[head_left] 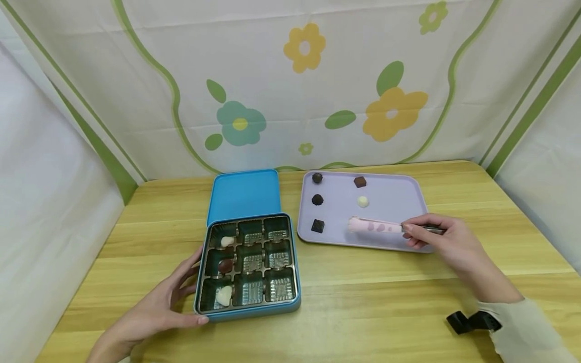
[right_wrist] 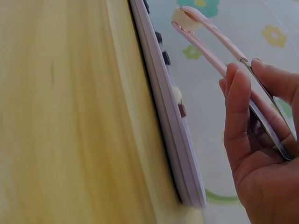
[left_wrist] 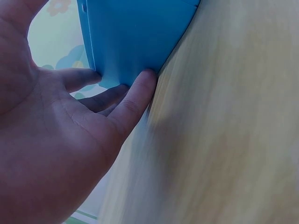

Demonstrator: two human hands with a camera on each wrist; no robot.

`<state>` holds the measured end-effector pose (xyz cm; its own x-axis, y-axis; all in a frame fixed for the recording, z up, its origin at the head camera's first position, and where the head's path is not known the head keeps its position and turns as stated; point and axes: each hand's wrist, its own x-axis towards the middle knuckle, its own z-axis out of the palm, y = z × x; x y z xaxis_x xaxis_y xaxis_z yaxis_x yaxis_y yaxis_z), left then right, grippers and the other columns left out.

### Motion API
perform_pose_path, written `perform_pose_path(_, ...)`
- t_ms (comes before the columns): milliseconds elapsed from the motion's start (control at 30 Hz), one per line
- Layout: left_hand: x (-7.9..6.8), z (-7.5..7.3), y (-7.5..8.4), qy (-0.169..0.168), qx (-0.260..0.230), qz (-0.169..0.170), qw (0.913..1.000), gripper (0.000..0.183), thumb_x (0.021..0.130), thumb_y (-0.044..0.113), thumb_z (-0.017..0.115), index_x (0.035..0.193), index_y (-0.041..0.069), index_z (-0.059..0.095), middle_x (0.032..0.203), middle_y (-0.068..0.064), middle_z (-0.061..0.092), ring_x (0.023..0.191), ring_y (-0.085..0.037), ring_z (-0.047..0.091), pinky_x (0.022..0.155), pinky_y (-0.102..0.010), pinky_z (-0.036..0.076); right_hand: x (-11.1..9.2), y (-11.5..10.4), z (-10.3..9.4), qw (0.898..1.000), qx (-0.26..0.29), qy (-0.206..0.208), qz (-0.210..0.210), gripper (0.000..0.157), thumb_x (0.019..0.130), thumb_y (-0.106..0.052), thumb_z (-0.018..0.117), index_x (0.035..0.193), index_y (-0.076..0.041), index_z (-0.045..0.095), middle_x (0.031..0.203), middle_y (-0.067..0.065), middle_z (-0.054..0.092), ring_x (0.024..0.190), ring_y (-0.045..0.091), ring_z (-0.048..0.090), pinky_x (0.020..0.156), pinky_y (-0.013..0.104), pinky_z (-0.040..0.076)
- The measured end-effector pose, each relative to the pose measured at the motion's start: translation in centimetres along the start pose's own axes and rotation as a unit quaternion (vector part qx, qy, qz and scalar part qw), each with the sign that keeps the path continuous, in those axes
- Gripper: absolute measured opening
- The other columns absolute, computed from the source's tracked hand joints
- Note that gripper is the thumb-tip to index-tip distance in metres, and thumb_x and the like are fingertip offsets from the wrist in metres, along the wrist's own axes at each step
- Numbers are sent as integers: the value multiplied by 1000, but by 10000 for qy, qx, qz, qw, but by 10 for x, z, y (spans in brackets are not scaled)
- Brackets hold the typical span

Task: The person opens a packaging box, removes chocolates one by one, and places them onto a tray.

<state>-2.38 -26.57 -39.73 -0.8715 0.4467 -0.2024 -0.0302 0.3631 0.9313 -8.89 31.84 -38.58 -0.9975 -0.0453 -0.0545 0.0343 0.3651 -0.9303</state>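
Note:
A pair of pink-tipped tongs [head_left: 376, 226] is held in my right hand [head_left: 449, 242], between thumb and fingers, above the front of a lilac tray [head_left: 395, 191]. Between the tong tips sits a pale white chocolate [right_wrist: 183, 19], clear in the right wrist view. My left hand [head_left: 156, 312] touches the left side of a blue tin [head_left: 254, 313], its thumb by the front left corner. In the left wrist view, straight fingertips [left_wrist: 145, 77] meet the tin's wall. The tin's divided insert has a white chocolate [head_left: 227, 241], a brown one [head_left: 225, 265] and another white one [head_left: 224, 296] down its left column.
On the tray lie dark chocolates [head_left: 317, 226] in a left column, plus a brown one [head_left: 360, 182] and a white domed one [head_left: 362, 201]. The blue lid [head_left: 245, 194] is behind the tin. A black strap [head_left: 472, 321] shows at my right sleeve. A flowered curtain [head_left: 281, 101] hangs behind.

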Motion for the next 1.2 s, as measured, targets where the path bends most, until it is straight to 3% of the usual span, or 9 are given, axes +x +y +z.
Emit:
perform_pose_path(400, 2, -5, -5, -129, -27, -351, 9993, 121, 91, 12, 86, 174, 41, 2, 179, -26, 4, 151, -66, 31, 101, -17, 49, 4, 13, -16, 9994, -143, 134, 280, 25, 101, -23, 78, 112, 0, 80, 90, -2, 82, 80, 12, 80, 72, 30, 65)
perform_pose_path(867, 0, -4, -4, -96, -24, -66, 9999, 121, 90, 9, 85, 174, 38, 3, 179, -27, 5, 149, -68, 32, 101, -18, 50, 3, 8, -29, 9971, -568, 345, 383, 29, 100, -28, 79, 115, -3, 80, 89, -10, 82, 77, 12, 78, 71, 27, 64)
perform_pose_path(1100, 1, -2, 1, -27, -150, -585, 9982, 119, 90, 14, 86, 173, 45, 6, 181, -21, 6, 154, -62, 30, 101, -18, 50, 2, 7, -31, 9966, -600, 430, 377, 28, 100, -30, 79, 114, -5, 80, 88, -11, 81, 77, 12, 78, 71, 26, 63)
perform_pose_path(1200, 1, -3, 0, -55, -130, -504, 9986, 120, 90, 13, 86, 173, 43, 5, 180, -22, 6, 153, -63, 30, 101, -18, 50, 2, 7, -32, 9965, -601, 446, 360, 28, 100, -30, 79, 114, -5, 80, 88, -11, 82, 77, 12, 78, 72, 25, 63)
